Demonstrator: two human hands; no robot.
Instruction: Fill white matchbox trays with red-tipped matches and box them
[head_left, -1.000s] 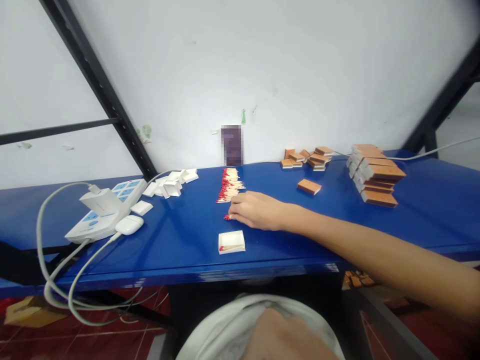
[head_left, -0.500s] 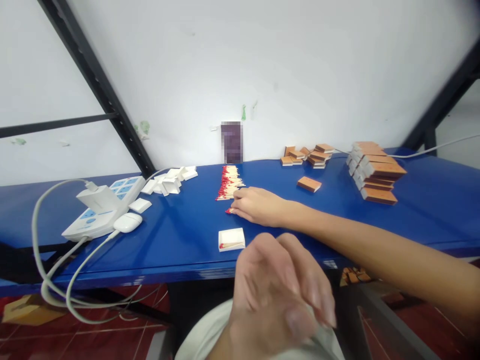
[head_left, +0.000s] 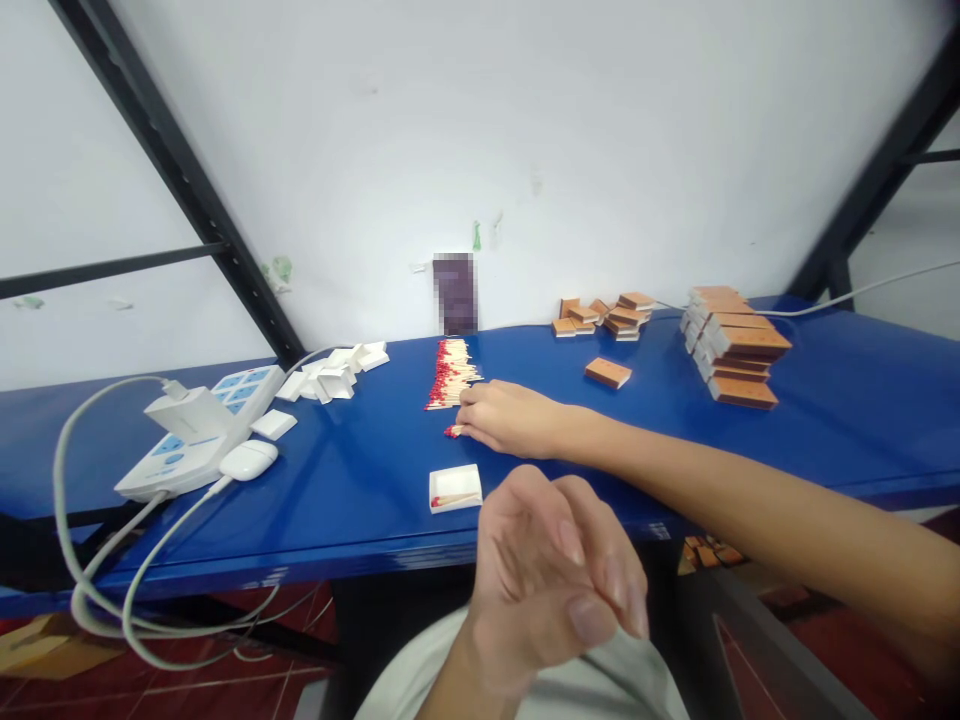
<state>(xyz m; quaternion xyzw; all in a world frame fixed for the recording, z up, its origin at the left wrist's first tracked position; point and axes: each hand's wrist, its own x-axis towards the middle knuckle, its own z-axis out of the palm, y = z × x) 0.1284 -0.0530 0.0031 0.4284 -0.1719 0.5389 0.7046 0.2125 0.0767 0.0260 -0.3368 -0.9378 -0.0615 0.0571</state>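
Matches [head_left: 454, 432] stay pinched under right hand [head_left: 504, 420]; left hand [head_left: 555, 585] has risen

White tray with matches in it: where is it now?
Head view: the white tray lies near the front edge of the blue table, just in front of the right hand pinching matches, and up-left of the raised left hand.

The worktop [head_left: 360, 490] is smooth, glossy blue. The matches [head_left: 448, 370] are pale bare wood with matt red heads; the tray [head_left: 454, 488] and boxes [head_left: 739, 345] look like matt card. The power strip [head_left: 195, 430] is shiny white plastic, the frame [head_left: 187, 190] matt black metal.
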